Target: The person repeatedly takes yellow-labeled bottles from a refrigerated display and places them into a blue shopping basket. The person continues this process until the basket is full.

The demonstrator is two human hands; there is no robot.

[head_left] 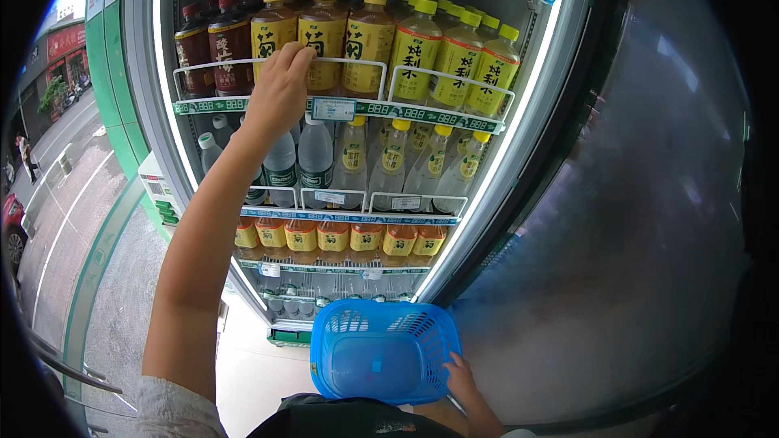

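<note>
Drinks cooler (142, 16): filled the middle of the view, its stocked shelves running from 12 o'clock down to 6.
Glass door (649, 211): stood misty at 3 o'clock.
Blue basket (369, 365): sat at 6 o'clock, just outside the cooler, near the person's body.
Yellow-labelled bottles (323, 36): stood upright at 11 o'clock on an upper shelf, 3 in the front row, between dark red bottles (230, 40) at 10 o'clock and yellow-green bottles (458, 57) at 1.
Left hand (280, 85): was at 11 o'clock, fingers bent, in front of those yellow-labelled bottles and a white wire rail (349, 60); which it gripped, if either, could not be made out.
Right hand (461, 380): gripped the basket's rim at 5 o'clock.
</note>
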